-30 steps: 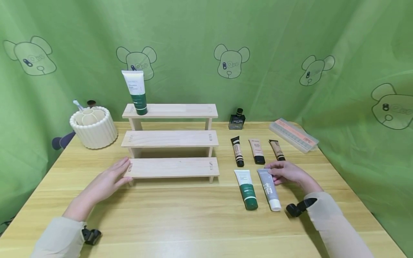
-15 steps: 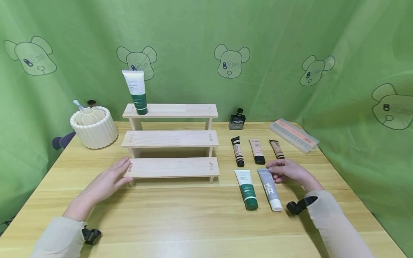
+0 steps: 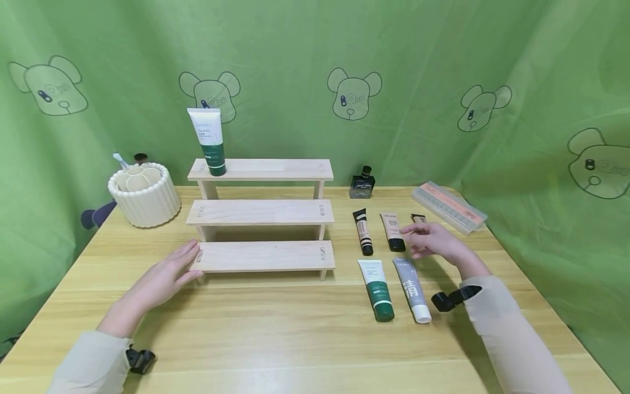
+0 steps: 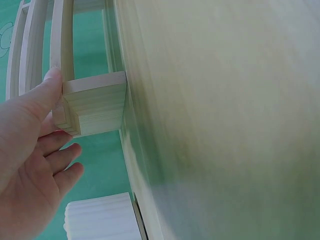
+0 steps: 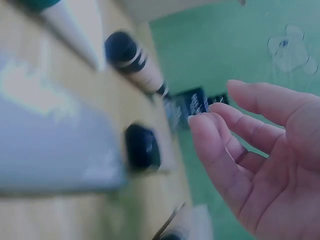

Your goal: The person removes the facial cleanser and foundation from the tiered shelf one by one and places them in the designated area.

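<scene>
My left hand (image 3: 164, 277) holds the left end of the lowest step of a three-tier wooden display rack (image 3: 266, 255); in the left wrist view its thumb (image 4: 51, 77) lies against the step's edge. A white-and-green squeeze tube (image 3: 210, 143) stands on the top tier, at the left. Holding nothing, my right hand (image 3: 438, 245) hovers over the cosmetic tubes, fingers relaxed. It is near a pink BB cream tube (image 3: 391, 227) and largely hides a small brown tube (image 3: 418, 218). A grey tube (image 3: 411, 287) and another white-and-green tube (image 3: 376, 287) lie nearer the front.
A small black-striped tube (image 3: 362, 232) lies left of the BB cream. Behind it stands a dark perfume bottle (image 3: 362, 186). A clear plastic case (image 3: 448, 207) is at the back right. A white ribbed pot (image 3: 147, 202) stands at the back left, before a green curtain (image 3: 285, 65).
My right hand has lifted away from the top end of the grey tube and moved back, over the small brown tube. My left hand has stayed at the rack.
</scene>
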The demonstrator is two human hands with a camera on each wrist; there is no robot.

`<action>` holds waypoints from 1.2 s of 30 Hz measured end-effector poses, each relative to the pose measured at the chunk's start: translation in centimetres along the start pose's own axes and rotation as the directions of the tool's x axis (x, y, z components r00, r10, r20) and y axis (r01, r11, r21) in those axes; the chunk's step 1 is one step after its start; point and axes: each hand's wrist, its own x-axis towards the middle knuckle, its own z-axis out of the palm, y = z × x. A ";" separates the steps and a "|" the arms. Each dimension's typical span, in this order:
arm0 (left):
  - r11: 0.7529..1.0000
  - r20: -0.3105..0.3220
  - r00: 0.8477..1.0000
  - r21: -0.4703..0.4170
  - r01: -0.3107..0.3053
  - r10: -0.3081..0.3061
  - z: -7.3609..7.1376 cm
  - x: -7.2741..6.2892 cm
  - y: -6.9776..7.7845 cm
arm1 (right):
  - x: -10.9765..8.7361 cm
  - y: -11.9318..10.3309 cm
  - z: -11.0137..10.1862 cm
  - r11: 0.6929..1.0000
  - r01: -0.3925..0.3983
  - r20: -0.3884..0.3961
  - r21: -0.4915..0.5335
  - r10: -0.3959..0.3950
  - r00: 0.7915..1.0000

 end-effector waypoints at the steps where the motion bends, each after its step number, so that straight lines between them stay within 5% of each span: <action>1: 1.000 -0.001 1.000 0.001 -0.002 0.002 0.0 0.0 0.0 | 0.1 -0.6 0.0 1.000 0.011 -0.004 0.001 -0.011 1.000; 12: 1.000 -0.006 1.000 0.008 -0.003 0.003 0.0 0.0 -0.1 | 2.8 -7.0 1.6 0.981 0.172 -0.013 -0.093 -0.174 0.985; 23: 1.000 0.001 1.000 0.007 0.006 -0.006 0.1 0.1 0.0 | 6.0 -13.9 5.3 0.953 0.297 0.035 -0.060 -0.295 0.955; 36: 1.000 -0.002 1.000 0.011 0.001 -0.001 0.0 0.1 0.1 | 9.8 -19.7 10.2 0.935 0.354 0.001 0.025 -0.354 0.935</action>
